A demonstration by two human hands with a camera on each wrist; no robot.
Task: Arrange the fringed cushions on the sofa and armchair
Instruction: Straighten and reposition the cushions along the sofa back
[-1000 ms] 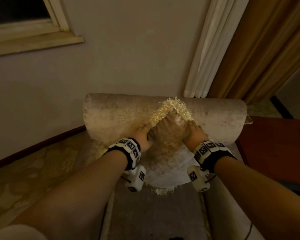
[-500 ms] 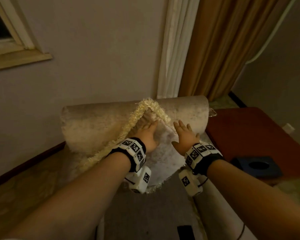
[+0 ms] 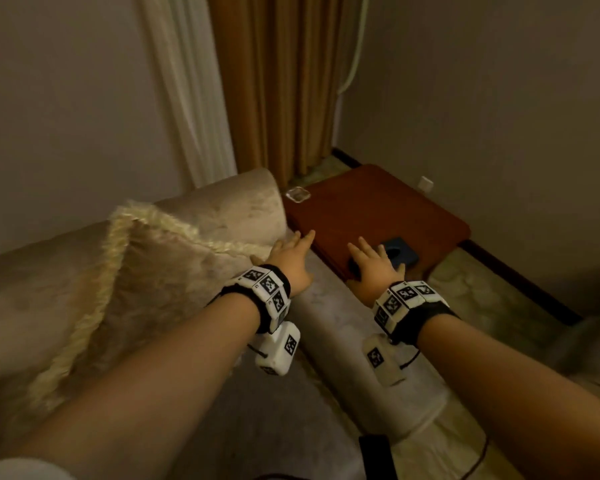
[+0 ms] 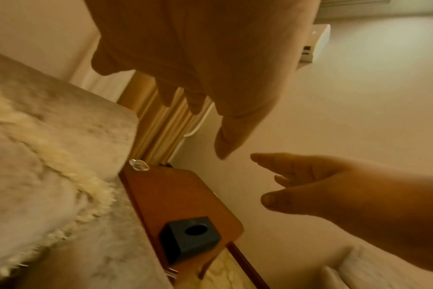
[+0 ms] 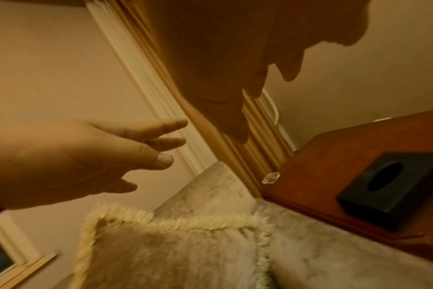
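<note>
A beige cushion (image 3: pixel 160 275) with a pale yellow fringe (image 3: pixel 115 244) leans against the back of the beige armchair (image 3: pixel 229 206), one corner pointing up. It also shows as the cushion (image 5: pixel 176 254) in the right wrist view and the cushion (image 4: pixel 25 185) in the left wrist view. My left hand (image 3: pixel 291 251) hovers to the right of the cushion over the armrest (image 3: pixel 347 323), fingers straight, holding nothing. My right hand (image 3: pixel 371 261) is further right, fingers spread over the wooden side table (image 3: pixel 378 209), empty.
On the side table stand a dark blue tissue box (image 3: pixel 400 254) and a glass ashtray (image 3: pixel 298 194). Brown and white curtains (image 3: pixel 278 84) hang behind the armchair. A patterned carpet (image 3: pixel 482 299) lies right of the table. A dark object (image 3: pixel 374 452) lies by the armrest's front.
Both hands have let go of the cushion and moved right, off it and over the armrest and side table. The cushion now stands against the chair back. The view has swung right.
</note>
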